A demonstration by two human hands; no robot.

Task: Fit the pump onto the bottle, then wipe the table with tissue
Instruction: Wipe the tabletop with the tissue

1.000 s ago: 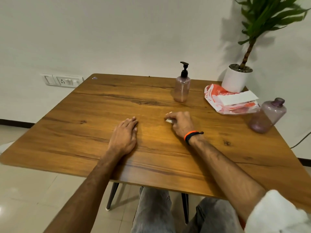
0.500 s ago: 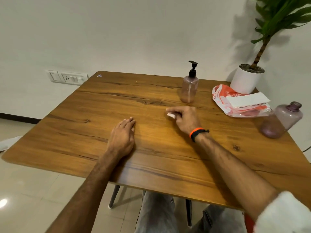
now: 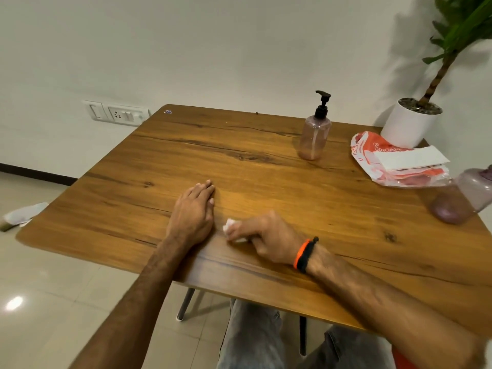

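Note:
A clear pinkish bottle (image 3: 314,137) with a black pump (image 3: 322,103) on top stands upright at the far middle of the wooden table (image 3: 266,169). My right hand (image 3: 269,239) is closed on a small crumpled white tissue (image 3: 230,227) and presses it on the tabletop near the front edge. Just left of it, my left hand (image 3: 194,211) lies flat on the table, palm down, fingers together, holding nothing.
An orange-and-white tissue pack (image 3: 399,161) with a white sheet on top lies at the far right. Behind it stands a white plant pot (image 3: 408,123). A purple capped bottle (image 3: 463,195) lies tilted at the right edge. Crumpled paper (image 3: 24,214) lies on the floor at left.
My right hand has dragged the tissue back toward me and to the left, ending close beside my left hand. The left hand has stayed flat in place. The camera has turned left.

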